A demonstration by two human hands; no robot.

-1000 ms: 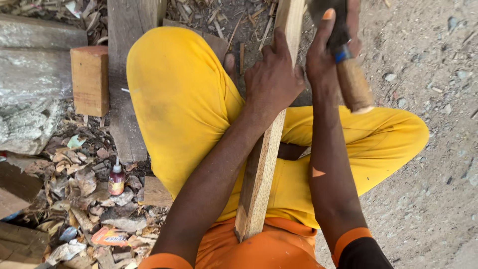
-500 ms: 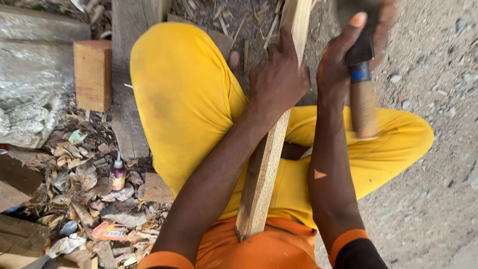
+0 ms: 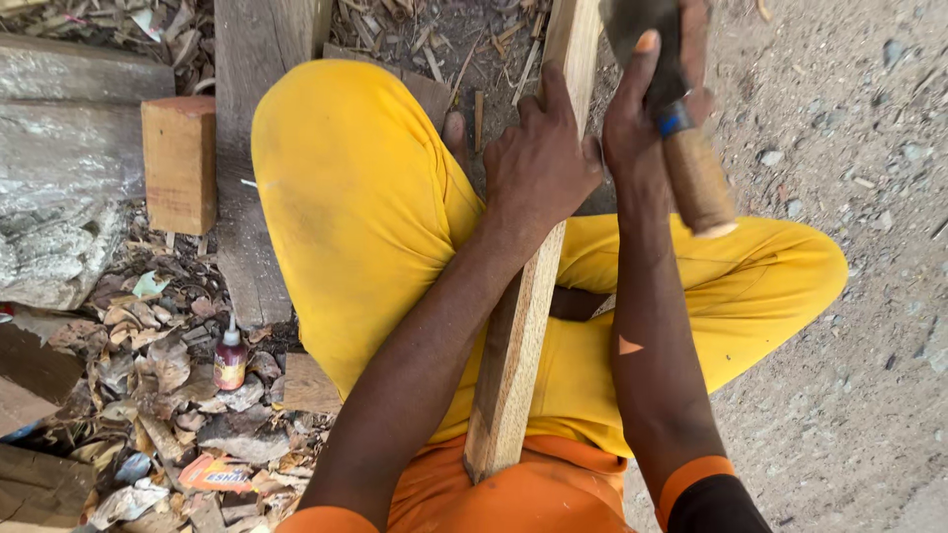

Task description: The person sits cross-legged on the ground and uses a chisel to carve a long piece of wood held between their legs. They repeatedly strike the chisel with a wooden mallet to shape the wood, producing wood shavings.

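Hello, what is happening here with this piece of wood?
A person in yellow trousers sits on the ground with a long pale wooden strip lying over the lap, its near end against the body. The left hand grips the strip near its far part. The right hand holds a tool with a round wooden handle raised beside the strip; the tool's head is blurred. To the left, a rectangular wooden block and a small red-capped bottle lie among dry leaves.
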